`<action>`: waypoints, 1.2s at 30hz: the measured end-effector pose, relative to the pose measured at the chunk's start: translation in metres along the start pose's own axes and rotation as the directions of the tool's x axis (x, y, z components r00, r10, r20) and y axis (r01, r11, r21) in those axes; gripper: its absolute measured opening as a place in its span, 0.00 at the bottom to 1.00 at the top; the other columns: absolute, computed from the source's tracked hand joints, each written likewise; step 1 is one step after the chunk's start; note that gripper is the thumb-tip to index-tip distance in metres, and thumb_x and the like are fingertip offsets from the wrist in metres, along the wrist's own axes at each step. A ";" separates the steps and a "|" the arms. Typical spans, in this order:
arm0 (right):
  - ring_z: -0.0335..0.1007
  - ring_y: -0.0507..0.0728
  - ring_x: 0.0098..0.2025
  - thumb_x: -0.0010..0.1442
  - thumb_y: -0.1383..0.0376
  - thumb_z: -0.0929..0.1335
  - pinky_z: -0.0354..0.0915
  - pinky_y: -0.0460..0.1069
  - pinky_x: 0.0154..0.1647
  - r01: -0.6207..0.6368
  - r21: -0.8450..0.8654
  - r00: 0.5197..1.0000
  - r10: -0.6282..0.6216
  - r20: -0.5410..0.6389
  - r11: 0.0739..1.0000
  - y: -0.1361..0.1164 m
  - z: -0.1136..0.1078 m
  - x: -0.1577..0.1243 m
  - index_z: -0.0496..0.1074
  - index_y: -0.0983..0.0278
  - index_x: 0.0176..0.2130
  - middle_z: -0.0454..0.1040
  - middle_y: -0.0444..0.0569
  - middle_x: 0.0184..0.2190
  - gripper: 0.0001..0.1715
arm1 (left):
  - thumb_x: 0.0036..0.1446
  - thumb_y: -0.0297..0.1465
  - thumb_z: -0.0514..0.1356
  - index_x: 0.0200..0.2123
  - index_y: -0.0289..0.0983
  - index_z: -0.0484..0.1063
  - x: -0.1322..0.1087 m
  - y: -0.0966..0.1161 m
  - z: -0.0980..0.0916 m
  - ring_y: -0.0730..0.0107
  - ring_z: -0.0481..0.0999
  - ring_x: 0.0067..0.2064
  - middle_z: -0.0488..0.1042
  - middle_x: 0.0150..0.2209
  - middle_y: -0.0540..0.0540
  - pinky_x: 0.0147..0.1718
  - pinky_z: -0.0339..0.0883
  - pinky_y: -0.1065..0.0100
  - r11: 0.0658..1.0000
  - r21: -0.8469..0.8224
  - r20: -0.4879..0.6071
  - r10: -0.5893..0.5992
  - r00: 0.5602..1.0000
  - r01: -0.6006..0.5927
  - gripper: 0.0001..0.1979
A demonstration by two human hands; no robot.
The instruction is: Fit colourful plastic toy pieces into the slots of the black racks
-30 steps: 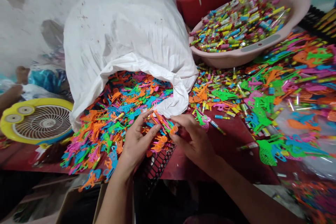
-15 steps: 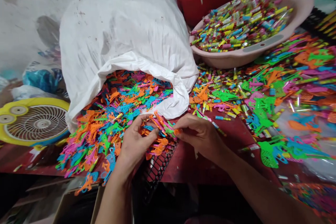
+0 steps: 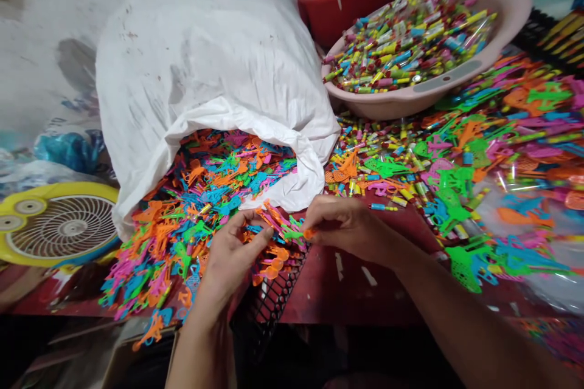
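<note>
My left hand (image 3: 235, 255) is curled at the edge of a heap of small bright plastic toy pieces (image 3: 182, 225), its thumb and fingers around a bunch of pink, orange and green ones (image 3: 276, 219). At the right end of that bunch, my right hand (image 3: 349, 228) pinches a small orange plastic piece (image 3: 309, 234) between thumb and fingertips. Just below the hands, orange round-ended pieces (image 3: 276, 264) lie over a black plastic grid rack (image 3: 274, 298). The heap spills from the mouth of a large white sack (image 3: 214, 48). My fingers hide part of what they hold.
A pink basin (image 3: 506, 30) full of small coloured tubes stands at the back right, before a red tub (image 3: 319, 9). More flat plastic pieces (image 3: 456, 194) cover the right side. A yellow fan (image 3: 73, 225) stands left on the red tabletop (image 3: 347, 292).
The view has shifted slightly. Both hands stay close together around the same bunch. A thin piece and tube that stuck out behind my right hand no longer show there.
</note>
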State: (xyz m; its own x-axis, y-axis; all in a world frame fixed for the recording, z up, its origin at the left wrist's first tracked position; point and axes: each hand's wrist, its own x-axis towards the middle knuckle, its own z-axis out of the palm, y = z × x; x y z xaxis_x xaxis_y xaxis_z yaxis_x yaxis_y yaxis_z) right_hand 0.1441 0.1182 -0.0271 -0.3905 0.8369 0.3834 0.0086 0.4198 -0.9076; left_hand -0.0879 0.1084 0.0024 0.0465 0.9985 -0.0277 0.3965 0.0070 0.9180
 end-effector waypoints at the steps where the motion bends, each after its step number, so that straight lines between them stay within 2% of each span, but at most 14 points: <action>1: 0.70 0.52 0.35 0.59 0.67 0.71 0.66 0.46 0.34 0.007 0.002 1.000 -0.007 0.014 1.000 0.000 -0.001 0.001 0.77 0.63 0.33 0.73 0.45 0.30 0.03 | 0.52 0.38 0.67 0.40 0.37 0.72 0.000 0.000 0.000 0.70 0.75 0.36 0.77 0.36 0.49 0.36 0.70 0.70 1.000 -0.015 0.003 -0.004 1.000 0.004 0.15; 8: 0.69 0.51 0.33 0.57 0.68 0.72 0.64 0.45 0.33 -0.007 0.025 0.992 0.003 0.129 1.000 -0.001 -0.006 0.009 0.78 0.63 0.33 0.72 0.43 0.30 0.01 | 0.51 0.39 0.67 0.43 0.36 0.72 0.001 0.001 0.003 0.68 0.76 0.36 0.77 0.38 0.46 0.38 0.71 0.66 0.998 -0.038 0.010 -0.055 0.998 0.056 0.18; 12: 0.65 0.49 0.32 0.55 0.72 0.72 0.62 0.44 0.32 -0.034 0.001 0.990 0.033 0.137 0.999 -0.007 0.004 0.009 0.78 0.62 0.36 0.70 0.42 0.32 0.07 | 0.51 0.37 0.67 0.44 0.36 0.72 -0.001 0.002 0.003 0.69 0.76 0.34 0.77 0.36 0.47 0.36 0.71 0.67 0.999 -0.022 0.031 -0.044 0.999 0.044 0.18; 15: 0.64 0.48 0.32 0.54 0.74 0.71 0.61 0.43 0.32 -0.037 -0.017 0.997 0.038 0.072 0.999 -0.007 0.017 0.005 0.78 0.61 0.38 0.68 0.41 0.33 0.11 | 0.51 0.35 0.66 0.43 0.36 0.72 -0.002 0.005 0.003 0.68 0.76 0.36 0.77 0.37 0.47 0.38 0.71 0.67 1.000 -0.011 0.042 -0.022 0.999 0.023 0.16; 19: 0.64 0.49 0.31 0.54 0.72 0.72 0.62 0.43 0.31 -0.084 0.006 0.993 0.084 -0.077 0.996 0.000 0.029 -0.004 0.73 0.61 0.48 0.68 0.41 0.33 0.21 | 0.51 0.34 0.65 0.42 0.37 0.72 -0.003 0.007 0.001 0.66 0.76 0.40 0.77 0.39 0.47 0.41 0.70 0.67 0.998 0.054 0.051 0.018 0.999 -0.021 0.14; 23: 0.68 0.51 0.32 0.59 0.69 0.70 0.65 0.45 0.33 0.000 -0.092 0.975 -0.020 -0.220 0.996 0.007 0.033 -0.014 0.76 0.61 0.43 0.73 0.45 0.35 0.11 | 0.53 0.33 0.64 0.42 0.37 0.73 -0.003 0.006 0.000 0.65 0.75 0.44 0.77 0.40 0.46 0.46 0.68 0.65 0.989 0.124 0.066 0.073 0.995 -0.080 0.13; 26: 0.73 0.53 0.39 0.62 0.69 0.69 0.67 0.48 0.39 0.057 -0.132 0.965 -0.088 -0.248 0.990 0.009 0.033 -0.019 0.76 0.60 0.47 0.77 0.47 0.39 0.13 | 0.53 0.33 0.63 0.44 0.37 0.72 -0.004 0.005 0.000 0.65 0.75 0.43 0.77 0.42 0.46 0.45 0.68 0.65 0.987 0.136 0.064 0.075 0.995 -0.083 0.15; 30: 0.74 0.54 0.43 0.62 0.68 0.69 0.68 0.49 0.44 0.090 -0.160 0.964 -0.126 -0.235 0.983 0.009 0.034 -0.021 0.73 0.58 0.52 0.77 0.47 0.42 0.17 | 0.53 0.34 0.64 0.46 0.37 0.71 -0.005 0.005 0.000 0.65 0.75 0.42 0.77 0.43 0.46 0.43 0.69 0.65 0.994 0.100 0.071 0.047 0.996 -0.054 0.17; 33: 0.73 0.54 0.42 0.63 0.68 0.69 0.67 0.48 0.44 0.140 -0.195 0.964 -0.178 -0.197 0.971 0.006 0.032 -0.019 0.74 0.60 0.47 0.76 0.47 0.39 0.12 | 0.52 0.34 0.64 0.48 0.36 0.70 -0.006 0.008 0.000 0.66 0.75 0.41 0.77 0.42 0.46 0.42 0.69 0.66 0.997 0.073 0.082 0.003 0.997 -0.009 0.20; 36: 0.72 0.53 0.41 0.63 0.67 0.70 0.67 0.47 0.42 0.112 -0.160 0.978 -0.137 -0.155 0.981 0.004 0.027 -0.015 0.75 0.61 0.43 0.75 0.47 0.37 0.07 | 0.52 0.34 0.64 0.48 0.36 0.70 -0.007 0.010 0.000 0.66 0.74 0.43 0.76 0.41 0.46 0.43 0.68 0.66 0.998 0.056 0.070 -0.010 0.997 0.006 0.19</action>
State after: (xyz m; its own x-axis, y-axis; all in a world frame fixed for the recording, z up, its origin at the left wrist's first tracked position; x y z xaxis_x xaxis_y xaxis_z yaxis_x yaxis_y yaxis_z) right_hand 0.1253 0.0980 -0.0411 -0.2406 0.8156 0.5263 0.1119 0.5619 -0.8196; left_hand -0.0843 0.1011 0.0115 0.1068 0.9922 -0.0647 0.4477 0.0101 0.8941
